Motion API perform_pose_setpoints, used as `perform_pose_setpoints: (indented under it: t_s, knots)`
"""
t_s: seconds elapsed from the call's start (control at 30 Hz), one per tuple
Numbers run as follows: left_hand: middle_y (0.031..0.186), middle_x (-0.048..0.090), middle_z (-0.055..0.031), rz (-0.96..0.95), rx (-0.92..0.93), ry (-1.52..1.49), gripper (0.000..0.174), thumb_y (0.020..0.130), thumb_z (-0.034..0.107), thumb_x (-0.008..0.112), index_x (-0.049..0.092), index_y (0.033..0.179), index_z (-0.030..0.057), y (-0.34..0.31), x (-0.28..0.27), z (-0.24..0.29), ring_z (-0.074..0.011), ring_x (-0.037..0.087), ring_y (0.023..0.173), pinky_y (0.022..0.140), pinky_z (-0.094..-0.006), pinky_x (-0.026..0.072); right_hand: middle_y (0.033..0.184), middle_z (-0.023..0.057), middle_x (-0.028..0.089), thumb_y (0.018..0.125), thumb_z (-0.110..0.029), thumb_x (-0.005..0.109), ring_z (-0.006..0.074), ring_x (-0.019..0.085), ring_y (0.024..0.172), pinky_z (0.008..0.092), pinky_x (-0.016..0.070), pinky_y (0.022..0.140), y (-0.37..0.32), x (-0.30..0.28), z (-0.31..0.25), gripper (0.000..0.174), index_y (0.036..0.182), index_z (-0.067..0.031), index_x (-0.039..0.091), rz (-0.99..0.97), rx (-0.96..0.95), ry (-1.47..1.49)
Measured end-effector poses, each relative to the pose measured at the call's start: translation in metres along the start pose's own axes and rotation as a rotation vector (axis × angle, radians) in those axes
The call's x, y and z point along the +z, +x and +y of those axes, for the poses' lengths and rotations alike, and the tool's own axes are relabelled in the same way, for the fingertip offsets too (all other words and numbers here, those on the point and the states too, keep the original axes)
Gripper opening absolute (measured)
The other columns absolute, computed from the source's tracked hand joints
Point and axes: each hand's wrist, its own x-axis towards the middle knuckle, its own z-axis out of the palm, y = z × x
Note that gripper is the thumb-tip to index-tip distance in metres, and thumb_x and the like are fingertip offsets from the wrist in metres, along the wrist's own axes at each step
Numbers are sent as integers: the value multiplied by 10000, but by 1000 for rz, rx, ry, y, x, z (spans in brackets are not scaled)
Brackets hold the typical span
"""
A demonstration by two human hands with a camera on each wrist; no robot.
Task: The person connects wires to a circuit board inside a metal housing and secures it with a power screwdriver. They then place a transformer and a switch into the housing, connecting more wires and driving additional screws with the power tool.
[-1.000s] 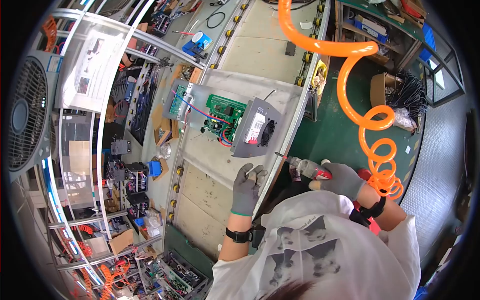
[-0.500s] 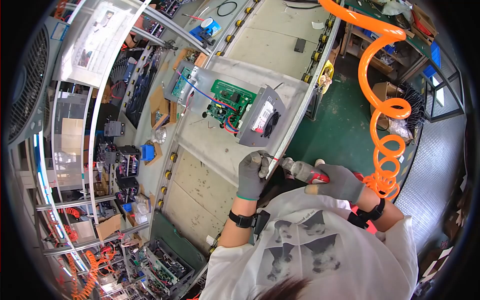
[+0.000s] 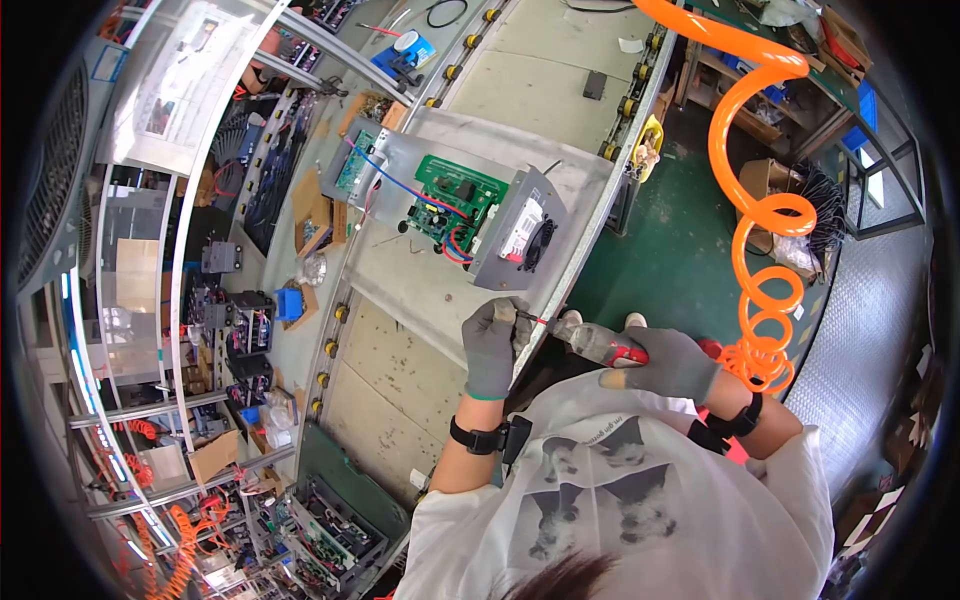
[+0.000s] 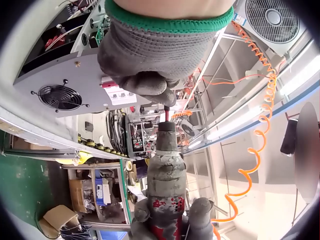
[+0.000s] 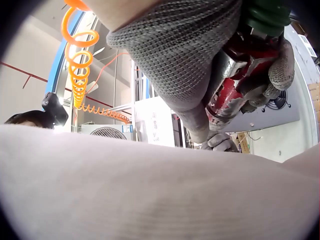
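Observation:
My right hand (image 3: 640, 365), in a grey glove, grips a red and grey air screwdriver (image 3: 605, 345) held level at the near edge of the line. My left hand (image 3: 512, 322), also gloved, pinches the screwdriver's thin bit (image 3: 535, 321) at its tip. In the left wrist view the left hand's fingers (image 4: 150, 85) close over the bit (image 4: 165, 112) above the tool body (image 4: 167, 170). The right wrist view has my right hand (image 5: 185, 55) wrapped round the red tool (image 5: 240, 85). Just beyond stands a grey fan panel (image 3: 520, 240) with a green circuit board (image 3: 450, 205) on a metal plate (image 3: 420, 290).
An orange coiled air hose (image 3: 750, 220) hangs at the right over the green floor. The roller conveyor (image 3: 400, 400) runs diagonally from near left to far right. Racks of parts (image 3: 230, 320) fill the left side. A cardboard box (image 3: 765, 180) sits by the far right shelving.
My left hand has left the plate's edge, where it lay open, and now pinches the bit. The screwdriver has shifted slightly left toward it.

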Motion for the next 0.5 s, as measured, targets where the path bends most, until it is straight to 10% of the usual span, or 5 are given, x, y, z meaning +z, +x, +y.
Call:
perform_pose_setpoints:
  t_s: [0.27,0.5]
  knots:
    - [675,590,-42,-93,73,292,323,951,291,534,608,968,-24,6,-7,16,-59,478,567,508,-200,350,887,133,632,754,-604,643,288,621,907,349,450,810,11,7,5,603,1002,-57,584,-4,-26,68]
    - [934,618,-97,270,811,1049,312,828,129,620,579,1120,26,54,-2,43,-190,555,777,779,-295,451,802,88,645,745,-601,663,208,653,736,315,483,701,32,-1,-16,594,963,-53,589,237,3,135]
